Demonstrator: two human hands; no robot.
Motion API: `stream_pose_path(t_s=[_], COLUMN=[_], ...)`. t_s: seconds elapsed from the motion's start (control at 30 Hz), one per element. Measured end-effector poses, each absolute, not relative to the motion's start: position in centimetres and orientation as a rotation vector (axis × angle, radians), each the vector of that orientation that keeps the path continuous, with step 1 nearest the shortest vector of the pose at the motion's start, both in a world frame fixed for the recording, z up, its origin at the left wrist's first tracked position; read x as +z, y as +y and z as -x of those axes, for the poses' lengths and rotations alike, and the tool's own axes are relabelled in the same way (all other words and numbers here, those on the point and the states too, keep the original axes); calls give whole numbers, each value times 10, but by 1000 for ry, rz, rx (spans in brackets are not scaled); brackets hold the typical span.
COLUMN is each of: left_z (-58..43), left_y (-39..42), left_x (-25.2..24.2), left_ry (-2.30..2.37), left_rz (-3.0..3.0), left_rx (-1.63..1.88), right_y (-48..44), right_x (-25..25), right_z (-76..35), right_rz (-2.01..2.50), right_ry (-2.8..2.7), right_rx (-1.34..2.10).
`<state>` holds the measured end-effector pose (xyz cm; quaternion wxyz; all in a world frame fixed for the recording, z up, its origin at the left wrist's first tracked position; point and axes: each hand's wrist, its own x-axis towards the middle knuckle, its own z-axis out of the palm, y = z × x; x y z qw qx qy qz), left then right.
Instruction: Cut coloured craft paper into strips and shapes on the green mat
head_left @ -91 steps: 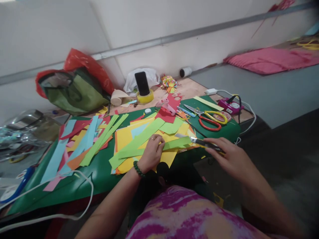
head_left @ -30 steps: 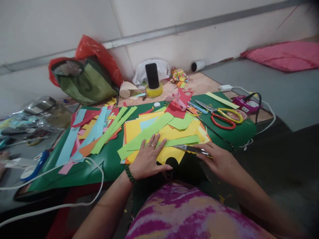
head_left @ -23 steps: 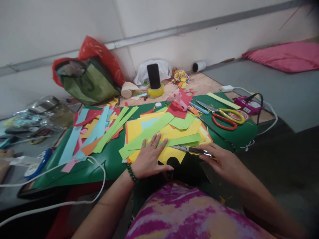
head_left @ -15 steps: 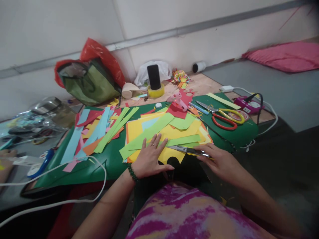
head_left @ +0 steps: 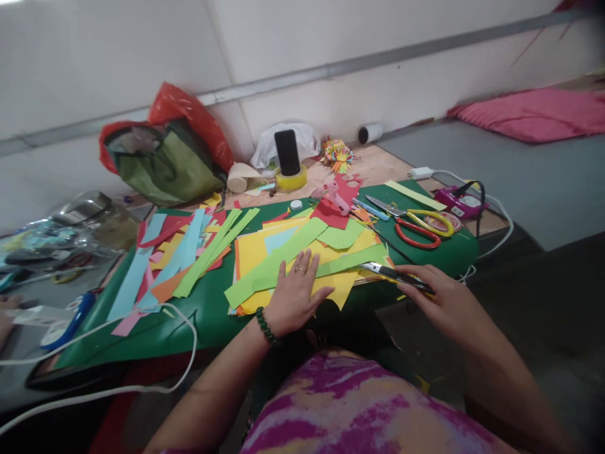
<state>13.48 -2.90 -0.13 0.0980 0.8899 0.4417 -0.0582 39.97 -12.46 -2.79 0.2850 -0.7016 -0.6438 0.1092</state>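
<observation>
My left hand (head_left: pixel 293 295) lies flat with fingers stretched, pressing a light green paper strip (head_left: pixel 347 260) onto a stack of yellow paper (head_left: pixel 250 252). My right hand (head_left: pixel 437 299) is closed around the dark handle of a utility knife (head_left: pixel 401 277). Its metal tip points left and lies over the right edge of the stack, just below the end of the strip. Whether the blade touches paper I cannot tell. A wider green paper piece (head_left: pixel 283 255) crosses the stack aslant, partly under my left fingers.
Yellow-and-red-handled scissors (head_left: pixel 416 227), a pink glue gun (head_left: pixel 333 197) and a pale blue pen-like tool (head_left: pixel 371 209) lie behind the stack. Cut strips (head_left: pixel 189 239) spread left on the green mat (head_left: pixel 212 321). A phone (head_left: pixel 287 152) stands by yellow tape. A white cable (head_left: pixel 189 359) loops at left.
My right hand has drawn the utility knife to the right, from near my left fingers to the stack's right edge. My left hand stays pressed on the paper. The view has shifted slightly.
</observation>
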Motion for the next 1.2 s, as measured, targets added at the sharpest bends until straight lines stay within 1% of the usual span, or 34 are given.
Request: stream_pose_path(t_s=[0.17,0.33,0.63,0.93,1.2], left_z=[-103,-78,-81,-80,-79], left_y=[-24,-27,-32,-32,-32], left_x=[1,-7,-13,-15,-15], left_ry=[1239,1228,1237,1224,1202], left_rz=[-2690,-2677,-2656,-2650,-2668], left_rx=[-158,-149,-137,-108,-90], right_y=[-121,-115,-105,-108,-99], right_x=[-28,-26,-23,-20,-21], right_z=[-392,-375,-355,-365,-366], right_rz=[1854,1794,1761,1725,1689], right_ry=[-1726,-1866,-2010,-1942,-1971], right_rx=[305,371,359,377,466])
